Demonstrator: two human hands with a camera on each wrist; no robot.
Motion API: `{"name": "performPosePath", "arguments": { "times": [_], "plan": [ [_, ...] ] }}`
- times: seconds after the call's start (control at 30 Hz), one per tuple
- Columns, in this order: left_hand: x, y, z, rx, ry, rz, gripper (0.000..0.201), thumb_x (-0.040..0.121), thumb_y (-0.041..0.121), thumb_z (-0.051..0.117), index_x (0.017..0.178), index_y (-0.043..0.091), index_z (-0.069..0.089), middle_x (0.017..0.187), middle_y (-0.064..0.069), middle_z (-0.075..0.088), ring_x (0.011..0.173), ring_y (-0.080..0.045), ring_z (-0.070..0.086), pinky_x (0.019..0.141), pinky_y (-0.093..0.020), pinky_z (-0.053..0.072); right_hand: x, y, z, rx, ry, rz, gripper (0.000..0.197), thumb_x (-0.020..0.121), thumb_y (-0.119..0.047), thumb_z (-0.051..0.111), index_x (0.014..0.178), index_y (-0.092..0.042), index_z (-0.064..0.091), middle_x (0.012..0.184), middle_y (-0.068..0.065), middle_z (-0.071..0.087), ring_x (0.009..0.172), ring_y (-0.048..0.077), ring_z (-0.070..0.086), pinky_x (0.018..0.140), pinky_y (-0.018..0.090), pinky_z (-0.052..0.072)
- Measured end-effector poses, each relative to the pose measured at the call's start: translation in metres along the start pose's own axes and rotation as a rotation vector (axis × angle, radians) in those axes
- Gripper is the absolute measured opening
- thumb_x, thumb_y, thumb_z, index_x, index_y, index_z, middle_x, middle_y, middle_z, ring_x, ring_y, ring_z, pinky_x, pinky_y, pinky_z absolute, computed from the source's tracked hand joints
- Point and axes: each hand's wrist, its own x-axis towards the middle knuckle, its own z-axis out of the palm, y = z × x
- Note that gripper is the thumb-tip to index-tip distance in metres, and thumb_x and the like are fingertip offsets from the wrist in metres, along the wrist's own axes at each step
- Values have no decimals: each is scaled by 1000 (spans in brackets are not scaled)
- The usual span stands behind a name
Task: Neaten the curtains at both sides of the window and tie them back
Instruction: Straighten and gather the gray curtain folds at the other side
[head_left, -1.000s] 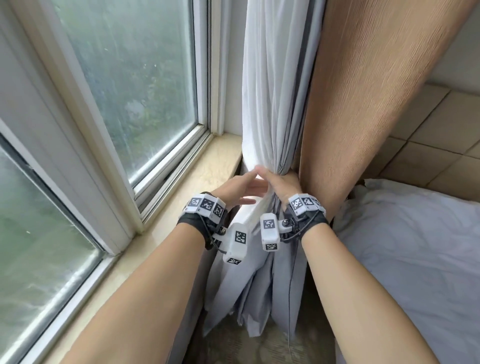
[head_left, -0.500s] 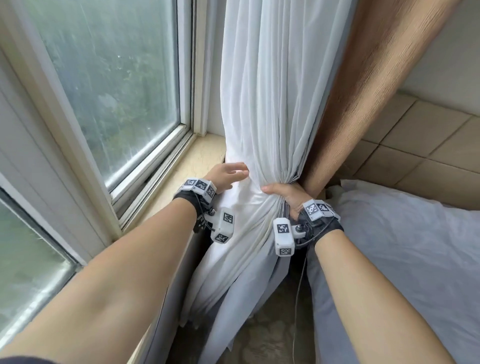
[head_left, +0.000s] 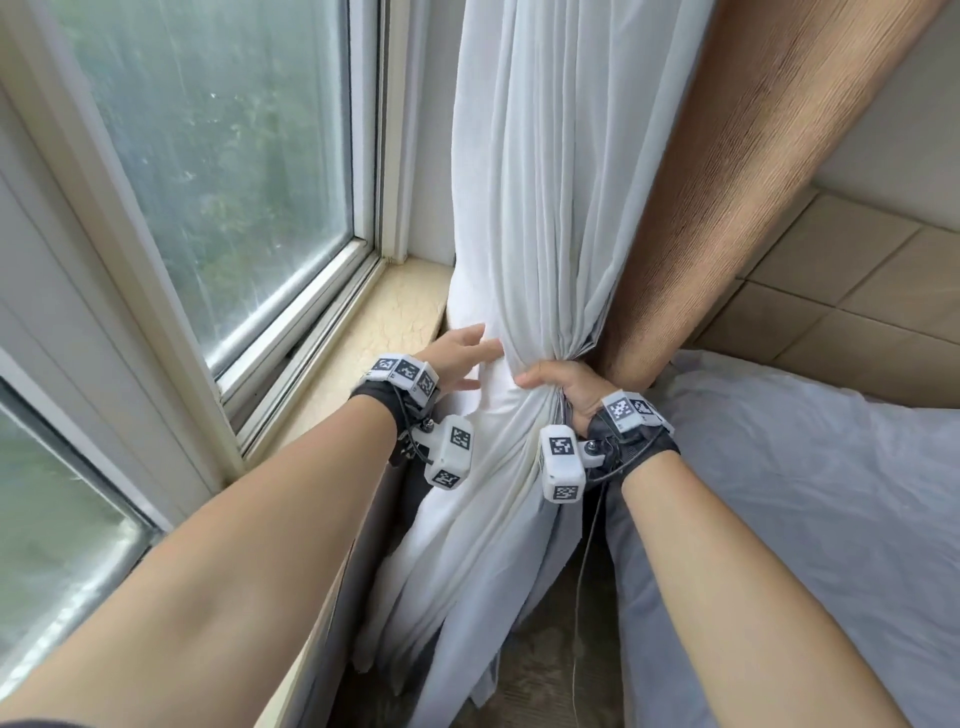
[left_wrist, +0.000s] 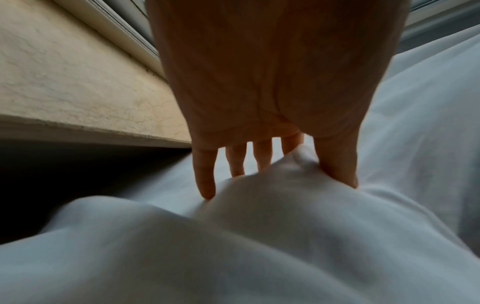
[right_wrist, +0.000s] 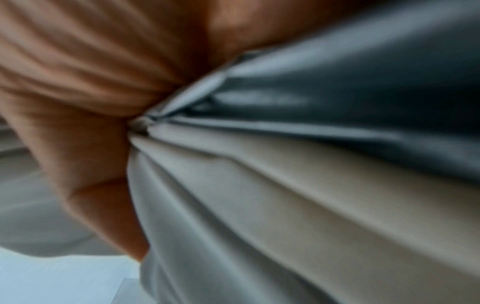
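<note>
A white sheer curtain (head_left: 535, 182) hangs in the window's right corner, with a brown heavy curtain (head_left: 727, 182) just to its right. My right hand (head_left: 561, 382) grips the white curtain in a bunch at sill height, its fingers wrapped round the gathered folds (right_wrist: 259, 185). My left hand (head_left: 462, 353) lies on the curtain's left side with straight, spread fingers (left_wrist: 205, 176) pressing into a bulge of white cloth (left_wrist: 259, 205). No tie-back shows in any view.
The beige stone window sill (head_left: 374, 343) runs along the left under the window frame (head_left: 171, 291). A bed with a pale grey sheet (head_left: 805, 519) fills the right. Tan padded wall panels (head_left: 841, 291) stand behind it. The curtain's loose lower end (head_left: 457, 597) hangs to the floor.
The view has tilted up and drawn nearer. My left hand has moved off the right hand and out to the curtain's left side, fingers spread. My right hand keeps its grip on the bunch.
</note>
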Motion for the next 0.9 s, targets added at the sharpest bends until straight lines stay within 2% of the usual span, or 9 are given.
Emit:
{"name": "performPosePath", "arguments": {
  "times": [0.07, 0.17, 0.33, 0.43, 0.53, 0.63, 0.7, 0.8, 0.9],
  "plan": [
    [0, -2, 0, -7, 59, 65, 40, 96, 30, 62, 109, -8, 61, 108, -15, 65, 101, -19, 63, 96, -40, 54, 0, 0, 0, 25, 9, 16, 62, 57, -11, 79, 116, 6, 69, 120, 29, 66, 113, 46, 63, 106, 58, 46],
    [-2, -9, -4, -5, 210, 160, 39, 87, 36, 69, 81, -2, 62, 82, -15, 62, 81, -24, 61, 89, -44, 57, 3, 1, -1, 16, 129, -11, 58, 51, -14, 83, 106, 2, 73, 109, 22, 73, 106, 40, 69, 103, 55, 50],
    [-6, -25, -10, 22, 330, 175, 71, 70, 57, 68, 92, -10, 65, 97, -34, 67, 89, -48, 67, 85, -64, 52, 10, -1, 4, -99, 505, -140, 48, 63, -14, 86, 108, 1, 73, 106, 12, 75, 102, 28, 71, 99, 40, 55],
    [-28, -13, -3, -14, 252, 169, 64, 79, 49, 66, 93, -13, 64, 101, -39, 64, 86, -38, 68, 89, -63, 52, 16, 0, 13, -98, 609, -153, 57, 71, -19, 83, 121, 2, 65, 116, 11, 71, 108, 25, 68, 99, 35, 53],
    [-43, 1, 7, -27, 135, 132, 33, 101, 19, 52, 102, -11, 65, 98, -26, 70, 87, -25, 67, 97, -51, 53, 15, 0, 29, -99, 587, -160, 89, 60, -52, 87, 130, -3, 61, 124, 8, 69, 114, 24, 66, 103, 38, 51],
    [-50, 10, 14, 6, -18, 61, 26, 99, 2, 41, 108, -11, 63, 85, -8, 62, 83, -17, 59, 102, -42, 49, 5, 2, 40, -131, 461, -88, 137, 31, -87, 77, 138, -7, 52, 129, 3, 63, 119, 24, 62, 107, 43, 48],
    [-55, 14, 15, 97, -58, 34, 32, 90, -1, 43, 112, -17, 60, 94, -16, 62, 91, -20, 56, 104, -44, 46, 2, 2, 43, -136, 428, -99, 130, 28, -84, 79, 130, -5, 59, 122, 5, 67, 113, 25, 66, 104, 42, 50],
    [-62, 16, 12, 145, -130, -4, 38, 91, -2, 41, 120, 0, 65, 120, -11, 67, 110, -17, 61, 104, -38, 49, 7, 5, 41, -165, 519, -167, 86, 44, -57, 90, 111, -6, 71, 104, 7, 75, 97, 23, 72, 94, 43, 58],
    [-64, 13, 7, 104, -112, -6, 35, 97, 1, 39, 114, 10, 69, 110, -1, 73, 108, -15, 67, 97, -34, 54, 7, 8, 32, -186, 548, -140, 61, 49, -34, 76, 101, -1, 72, 92, 10, 75, 87, 27, 73, 87, 44, 60]
  ]
}}
